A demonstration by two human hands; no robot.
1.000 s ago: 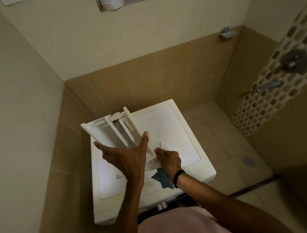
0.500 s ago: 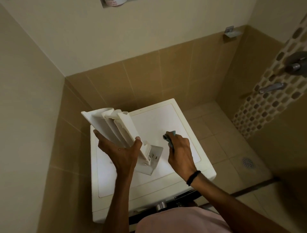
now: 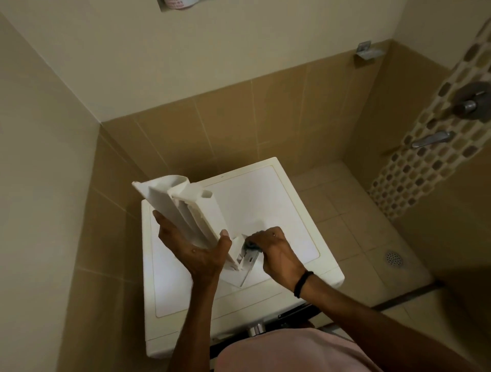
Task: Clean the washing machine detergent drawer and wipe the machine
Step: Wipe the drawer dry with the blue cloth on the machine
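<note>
- While the left hand [image 3: 196,252] holds the white detergent drawer [image 3: 186,212] tilted steeply above the washing machine [image 3: 279,201], its thumb lies on the drawer's right wall. Its fingers [image 3: 159,216] wrap round the left wall.
- The drawer's far end rises over the machine's back-left corner. Its front panel points down at the lid, and I cannot tell whether the panel's corner touches the lid.
- The right hand [image 3: 273,252], with a black band [image 3: 303,284] at the wrist, has its fingers curled round a blue-grey cloth [image 3: 251,246], which it presses on the front panel.
- The machine stands in a corner, its left side just beside the left wall and its back near the tiled rear wall.
- Open tiled floor lies to its right, reaching the floor drain [image 3: 393,258]. The lid is bare beyond the hands out to its right and far edges.
- A tap lever [image 3: 430,139] and a round valve [image 3: 473,102] jut from the mosaic wall at right, well apart from the machine. A metal bracket [image 3: 368,51] sits high on the rear wall.
- A tub [image 3: 178,3] in the niche at the top edge carries reddish print, too blurred to read.
- Half a second ago the right hand held the cloth up over the lid, clear of the drawer; now it is against the front panel. The drawer now stands more upright.
</note>
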